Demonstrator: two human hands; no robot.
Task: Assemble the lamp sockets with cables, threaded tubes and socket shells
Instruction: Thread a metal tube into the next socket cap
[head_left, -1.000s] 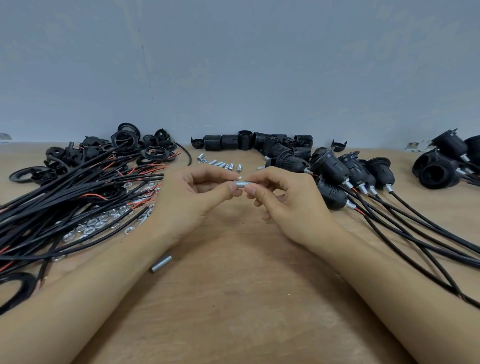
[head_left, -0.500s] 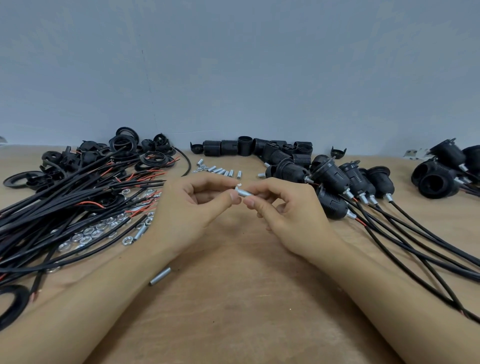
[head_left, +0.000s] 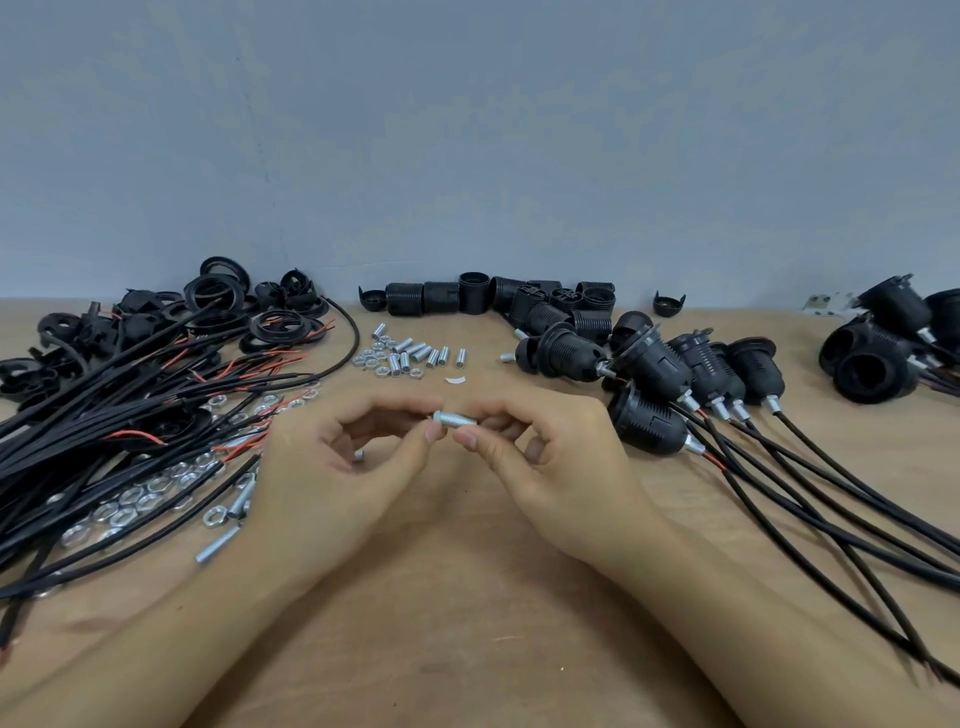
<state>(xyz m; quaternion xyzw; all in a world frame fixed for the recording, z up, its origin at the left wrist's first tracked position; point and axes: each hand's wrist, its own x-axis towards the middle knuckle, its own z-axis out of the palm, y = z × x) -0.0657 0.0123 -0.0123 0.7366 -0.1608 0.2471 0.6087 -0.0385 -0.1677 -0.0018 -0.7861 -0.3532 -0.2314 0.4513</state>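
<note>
Silver threaded metal tube (head_left: 456, 419) is pinched at its ends by left hand (head_left: 332, 467) and right hand (head_left: 561, 462) above the brown wooden worktop (head_left: 467, 597).

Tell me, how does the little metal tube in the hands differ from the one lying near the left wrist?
The held threaded tube is pinched above the table by the left hand and right hand; the loose threaded tube lies untouched on the table. The held one carries a nut at its left end; the loose one looks bare and longer. Both are silvery.
</note>
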